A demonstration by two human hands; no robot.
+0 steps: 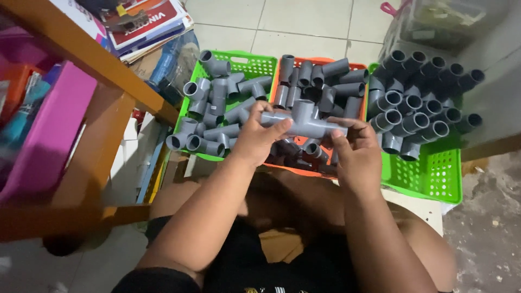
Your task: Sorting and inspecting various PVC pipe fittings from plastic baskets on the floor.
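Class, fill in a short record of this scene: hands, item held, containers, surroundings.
Left hand: grips the left end of a grey pipe assembly
Right hand: supports its right end
Middle basket: orange, loose grey fittings
Left basket: green, grey elbows and tees
Right basket: green, grey fittings stacked at the far end
Left side: wooden shelf

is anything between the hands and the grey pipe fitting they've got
Nothing visible. The left hand and right hand each hold an end of the grey tee fitting directly, fingers on its surface, above the orange basket of loose fittings.
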